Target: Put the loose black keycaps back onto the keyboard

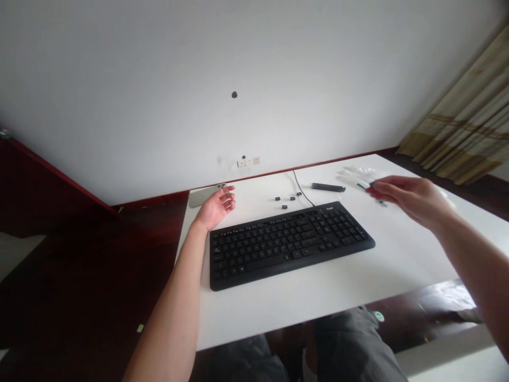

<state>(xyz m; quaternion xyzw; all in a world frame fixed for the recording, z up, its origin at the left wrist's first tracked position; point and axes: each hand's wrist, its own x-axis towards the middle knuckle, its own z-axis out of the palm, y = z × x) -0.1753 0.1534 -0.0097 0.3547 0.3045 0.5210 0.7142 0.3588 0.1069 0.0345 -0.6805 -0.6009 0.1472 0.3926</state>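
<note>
Keyboard (291, 245) stretches slantwise from left hand (217, 208) toward right hand (409, 200).

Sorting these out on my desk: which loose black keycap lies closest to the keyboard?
The lone keycap just behind the black keyboard; the other three sit further back, in a loose row.

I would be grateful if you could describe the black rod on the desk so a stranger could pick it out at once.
On the white desk, find the black keyboard. Just beyond its far edge, right of a thin black cable, lies the black rod, longer than the small black square pieces to its left.
</note>
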